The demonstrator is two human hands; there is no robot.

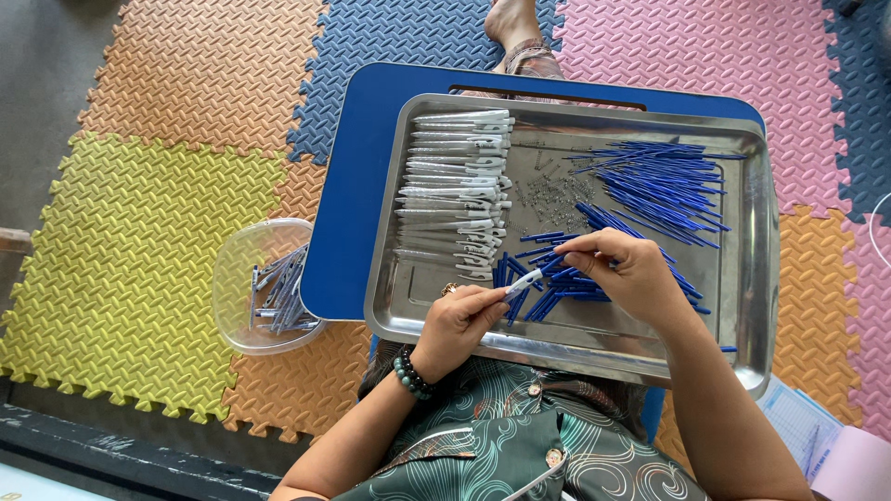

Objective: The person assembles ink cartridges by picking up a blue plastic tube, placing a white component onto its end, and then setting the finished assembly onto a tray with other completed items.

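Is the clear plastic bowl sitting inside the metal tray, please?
No, the clear plastic bowl rests on the foam floor mat, left of the metal tray and apart from it.

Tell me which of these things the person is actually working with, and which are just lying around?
In use:
left hand holding a white pen barrel
right hand over loose blue pen parts
steel tray
row of white barrels
blue refills
small springs
clear tub of pens

Lying about:
foam floor mats
papers
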